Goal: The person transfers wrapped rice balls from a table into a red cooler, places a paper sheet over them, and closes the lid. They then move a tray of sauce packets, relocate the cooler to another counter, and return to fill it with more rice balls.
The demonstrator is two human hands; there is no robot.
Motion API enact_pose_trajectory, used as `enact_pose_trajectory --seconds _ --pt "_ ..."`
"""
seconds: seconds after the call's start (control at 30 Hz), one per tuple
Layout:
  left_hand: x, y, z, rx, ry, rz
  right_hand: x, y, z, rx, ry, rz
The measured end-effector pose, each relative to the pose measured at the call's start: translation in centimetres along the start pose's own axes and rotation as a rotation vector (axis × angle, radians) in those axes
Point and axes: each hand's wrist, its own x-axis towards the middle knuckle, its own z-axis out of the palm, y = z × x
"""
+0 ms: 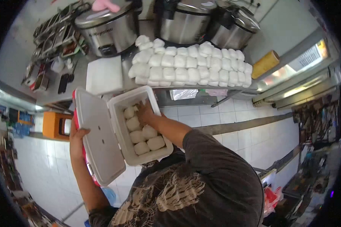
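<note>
My left hand [78,140] grips the outer edge of the cooler box's lid [102,142], thumb on its pale inner face. The lid stands swung out to the left of the white cooler box [165,153]. Inside the box lie several rounded white bundles [155,143], perhaps wrapped rice portions. My right hand [143,113] reaches down into the box's far end, its fingers closed around a bundle there; the palm side is hidden. Beyond the box, more white bundles [178,62] are stacked in rows on the metal table [130,81].
Steel cookers [106,36] line the back of the table, one with a pink cloth [104,5] on top. A white stack of sheets [104,75] lies near the table's front edge. A yellow roll [266,64] is at the right, an orange container [53,125] at the left.
</note>
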Motion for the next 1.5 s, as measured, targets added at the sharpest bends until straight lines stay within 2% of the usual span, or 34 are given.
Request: enact_pose_trajectory --seconds 0.07,0.17,0.27,0.3,0.4,0.47,0.5,0.53,0.57,0.63,0.67,0.7,0.8,0.83,0.9,0.97,1.03,1.1,1.13,1.17,1.23,1.37,1.43,1.5 --pt "0.0 -0.6 -0.4 -0.054 -0.013 -0.022 1.0 -0.4 2.0 -0.021 0.009 0.068" --pt "-0.1 -0.5 0.0 -0.055 -0.057 -0.031 3.7 0.2 3.6 0.059 -0.035 0.014" --pt "1.4 -2.5 -2.4 0.044 -0.1 -0.033 -4.2 1.2 -4.7 0.175 0.031 -0.135" --pt "2.1 -2.8 -2.7 0.081 -0.108 -0.039 -2.9 1.1 -1.8 0.296 0.527 -0.125" --pt "-1.2 0.9 2.4 0.0 -0.079 -0.017 -14.6 9.8 -9.3 0.653 0.572 -0.016" --pt "-1.4 1.1 3.0 -0.042 -0.118 -0.026 -18.2 17.7 -7.3 0.953 0.9 0.297" --pt "-1.3 1.2 3.3 -0.064 -0.141 -0.028 -16.0 23.6 -2.3 0.895 1.285 0.425" --pt "-1.3 1.2 3.7 -0.075 -0.131 -0.023 -17.0 30.0 -0.6 0.787 1.262 0.612" --pt "-1.4 1.0 3.9 -0.087 -0.123 -0.017 -19.7 34.3 0.0 0.55 1.291 0.787" --pt "-1.3 1.0 4.3 -0.085 -0.116 -0.011 -22.2 43.8 1.7 0.441 1.082 1.067" --pt "-1.3 0.9 4.2 -0.071 -0.117 -0.015 -23.7 45.7 1.4 0.504 1.01 1.103" --pt "-1.2 1.0 4.1 -0.054 -0.119 -0.02 -23.9 48.9 2.2 0.564 0.808 1.104" --pt "-1.0 0.7 3.2 0.116 -0.053 -0.053 -22.4 52.6 2.2 0.671 0.426 0.974" --pt "-1.2 0.9 3.8 0.075 -0.088 -0.051 -22.0 54.1 2.0 0.647 0.3 0.915" --pt "-1.3 1.6 5.0 -0.011 -0.135 -0.041 -20.6 55.6 2.8 0.556 0.248 0.948" --pt "-1.9 1.4 5.9 -0.047 -0.08 -0.007 -18.6 57.1 3.9 0.528 0.208 0.921" --pt "-0.8 0.3 4.3 0.098 0.029 -0.001 -18.1 58.7 4.1 0.494 0.166 0.821" --pt "-0.4 0.1 4.0 0.155 0.044 0.022 -18.5 59.2 3.2 0.642 0.069 0.7" --pt "-0.6 0.7 4.1 0.138 0.025 -0.021 -18.0 60.4 4.7 0.632 0.135 0.717" --pt "-0.7 1.3 4.2 0.115 -0.003 -0.058 -16.9 60.9 6.9 0.502 0.26 0.844" --pt "-0.8 1.0 4.0 0.13 0.0 -0.008 -18.3 57.8 4.2 0.445 0.203 0.937" --pt "0.3 -0.6 2.1 0.193 0.016 -0.019 -20.3 56.2 3.0 0.466 0.3 0.98" --pt "-0.3 -0.2 2.8 0.116 -0.002 -0.035 -21.2 55.3 2.0 0.362 0.422 1.07" --pt "0.5 -1.3 1.5 0.095 -0.011 -0.008 -23.2 54.0 0.3 0.447 0.59 1.028"
